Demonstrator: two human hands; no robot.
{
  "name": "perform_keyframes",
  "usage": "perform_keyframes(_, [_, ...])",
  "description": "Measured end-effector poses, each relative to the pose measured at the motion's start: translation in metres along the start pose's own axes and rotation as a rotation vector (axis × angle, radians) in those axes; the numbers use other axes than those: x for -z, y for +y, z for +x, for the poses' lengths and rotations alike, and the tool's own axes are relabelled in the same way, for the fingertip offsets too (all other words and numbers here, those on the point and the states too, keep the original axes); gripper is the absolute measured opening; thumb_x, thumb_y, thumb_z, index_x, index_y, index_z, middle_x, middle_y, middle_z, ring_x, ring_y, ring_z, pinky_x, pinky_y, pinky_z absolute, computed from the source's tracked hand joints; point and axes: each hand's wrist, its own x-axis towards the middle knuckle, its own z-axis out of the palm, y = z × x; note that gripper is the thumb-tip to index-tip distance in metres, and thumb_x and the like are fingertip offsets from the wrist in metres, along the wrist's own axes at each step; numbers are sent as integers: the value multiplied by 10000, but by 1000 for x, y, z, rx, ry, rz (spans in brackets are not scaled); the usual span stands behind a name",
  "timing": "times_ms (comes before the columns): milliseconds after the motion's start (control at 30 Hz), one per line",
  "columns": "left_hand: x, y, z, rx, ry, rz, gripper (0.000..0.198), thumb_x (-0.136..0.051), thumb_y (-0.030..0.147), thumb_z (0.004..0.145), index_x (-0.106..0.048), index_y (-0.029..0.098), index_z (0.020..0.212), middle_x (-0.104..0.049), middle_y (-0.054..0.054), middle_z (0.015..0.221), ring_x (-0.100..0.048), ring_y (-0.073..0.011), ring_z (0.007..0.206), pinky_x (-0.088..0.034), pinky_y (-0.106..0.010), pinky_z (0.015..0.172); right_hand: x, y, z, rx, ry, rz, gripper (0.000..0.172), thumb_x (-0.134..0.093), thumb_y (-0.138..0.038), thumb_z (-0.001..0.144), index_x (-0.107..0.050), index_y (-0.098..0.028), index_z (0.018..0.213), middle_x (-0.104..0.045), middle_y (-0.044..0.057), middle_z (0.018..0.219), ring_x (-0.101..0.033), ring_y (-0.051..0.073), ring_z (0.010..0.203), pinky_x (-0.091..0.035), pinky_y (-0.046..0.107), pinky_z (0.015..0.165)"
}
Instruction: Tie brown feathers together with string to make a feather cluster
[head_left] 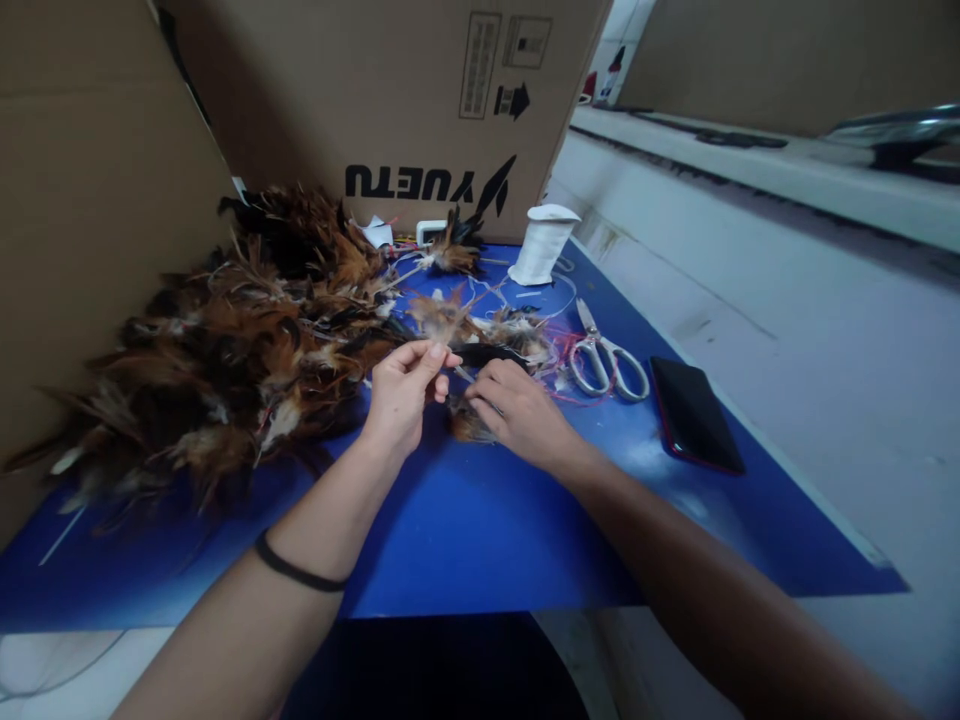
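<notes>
Near the middle of the table, my left hand [405,385] pinches a fluffy brown feather [441,318] between thumb and fingertips, its downy part rising above them. Close on its right, my right hand [517,405] has its fingers curled together. A thin pale strip or quill [463,373] runs between the two hands; which hand grips it is unclear. Below the right fingers lies a small brown feather tuft [471,422]. Just beyond the hands are more loose feathers [517,330], some black and some whitish.
A big pile of brown and black feathers [247,340] covers the left side. Scissors [606,365], pink threads [566,350] and a dark phone [694,412] lie right. A white spool [544,245] stands behind. Cardboard [360,90] borders the blue table [480,560] at the back and left.
</notes>
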Motion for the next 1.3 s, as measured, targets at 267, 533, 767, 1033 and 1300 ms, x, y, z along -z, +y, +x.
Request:
perform_keyframes(267, [1,-1,1,-2,-8,26,204,-729,290,676,-613,128,721,-669,-25,705,-467,-26,423,-373,-156,403,17,0,-7,-36,33,158,145,-496,-148,839,-597,-192,933,-581,62,860,-536,187,839,-436,326,766])
perform_keyframes(533, [1,-3,0,17,-12,53,213,-733,296,671,-610,129,721,-668,-26,709,-465,-27,423,-377,-158,404,26,-7,-18,57,-222,151,67,-580,-212,816,-635,-177,832,-610,55,792,-565,183,782,-425,331,762])
perform_keyframes(767, [-1,-1,-2,38,-17,77,224,-739,299,667,-602,128,719,-658,-17,684,-467,-28,420,-366,-159,407,31,-7,-15,-144,-112,331,115,-524,-160,829,-633,-180,799,-591,22,766,-548,127,696,-433,263,669])
perform_keyframes(1033, [-4,0,-6,117,-46,88,256,-758,307,646,-590,129,722,-665,-20,707,-479,-32,437,-372,-162,424,26,5,-11,-573,-27,746,47,-556,-200,752,-587,-168,736,-537,-40,539,-497,85,468,-360,204,447])
perform_keyframes(1300, [-6,-5,-10,195,-156,176,265,-743,336,665,-607,120,738,-647,-19,661,-519,-48,452,-397,-158,427,34,3,-3,-764,131,1075,112,-622,-225,694,-533,-160,714,-651,25,659,-608,111,545,-406,183,420])
